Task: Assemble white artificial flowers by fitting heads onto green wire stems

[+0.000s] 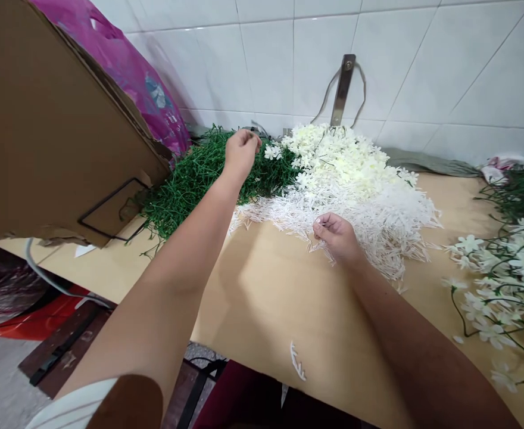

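Left hand (241, 152): pinched closed over the green stems (186, 179) at the rear of the desk (266, 298); contents too small to identify. Right hand (337, 237): pinching white sprigs (378, 226) at their heap's near edge. Cardboard box (43, 119) hides the stems' left part.

Smooth, matt wood-look tabletop (262, 298); glossy white ceramic tiles (423, 59); matt brown cardboard (43, 119), torn edge rough; shiny pink plastic bag (132, 71); green plastic stems (190, 179); white plastic sprigs (378, 220); cloth-like flowers (337, 155); dull metal bracket (343, 89).
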Demonstrator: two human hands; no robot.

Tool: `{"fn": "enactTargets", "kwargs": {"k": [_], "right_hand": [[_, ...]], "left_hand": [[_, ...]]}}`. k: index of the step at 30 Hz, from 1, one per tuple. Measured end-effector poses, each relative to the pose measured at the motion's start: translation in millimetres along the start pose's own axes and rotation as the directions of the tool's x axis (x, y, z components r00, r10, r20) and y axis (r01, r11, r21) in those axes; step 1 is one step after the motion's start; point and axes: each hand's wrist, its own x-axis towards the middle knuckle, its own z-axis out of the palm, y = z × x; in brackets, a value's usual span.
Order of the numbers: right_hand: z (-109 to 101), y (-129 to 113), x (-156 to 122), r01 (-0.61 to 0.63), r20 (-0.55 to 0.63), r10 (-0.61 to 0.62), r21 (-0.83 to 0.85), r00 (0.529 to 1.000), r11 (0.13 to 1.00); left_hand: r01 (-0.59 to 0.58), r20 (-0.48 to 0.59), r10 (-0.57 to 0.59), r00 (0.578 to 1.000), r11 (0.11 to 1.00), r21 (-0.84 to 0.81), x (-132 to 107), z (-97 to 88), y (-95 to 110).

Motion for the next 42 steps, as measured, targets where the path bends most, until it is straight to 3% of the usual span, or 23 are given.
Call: {"fn": "enactTargets", "kwargs": {"k": [2, 4, 8, 11, 14, 16, 19, 28, 42], "right_hand": [[-0.2, -2.5, -0.5, 0.003, 0.009, -0.003, 0.029, 1.000, 1.000], [-1.0, -4.7, -0.8, 0.009, 0.018, -0.010, 0.071, 1.000, 0.997], [-3.2, -7.2, -1.7, -0.011, 0.036, 0.005, 0.161, 0.999, 0.987], [-3.5, -7.0, -3.6, -0.069, 0.067, 0.057, 0.193, 0.996, 0.979], [-2.9, -6.0, -5.4, -0.138, 0.144, 0.111, 0.192, 0.983, 0.972], [-3.2, -5.4, -5.9, -0.159, 0.198, 0.122, 0.184, 0.973, 0.970], [-5.9, -5.0, -5.2, -0.169, 0.239, 0.124, 0.179, 0.963, 0.969], [-8.5, -5.7, -3.0, -0.245, 0.279, 0.208, 0.105, 0.938, 0.964], [-10.1, -9.7, -3.9, -0.255, 0.349, 0.228, 0.033, 0.909, 0.966]], "left_hand": [[0.126, 0.018, -0.125, 0.992, 0.974, -0.186, -8.4, -2.5, 16.9], [0.241, 0.140, -0.208, 0.968, 0.924, -0.295, -29.4, -3.2, 25.5], [0.401, 0.348, -0.312, 0.884, 0.889, -0.222, -97.3, 5.5, 12.0], [0.490, 0.437, -0.398, 0.806, 0.864, -0.116, -142.6, 15.9, -7.4], [0.456, 0.518, -0.349, 0.781, 0.885, -0.091, -163.4, 23.1, -15.6], [0.439, 0.565, -0.307, 0.766, 0.892, -0.111, -166.1, 25.8, -15.3], [0.458, 0.603, -0.336, 0.723, 0.887, -0.055, -164.9, 26.6, -13.7], [0.430, 0.704, -0.294, 0.647, 0.903, -0.019, -159.0, 15.7, -21.8], [0.339, 0.766, -0.238, 0.598, 0.940, 0.028, -156.8, 17.2, -17.1]]}}
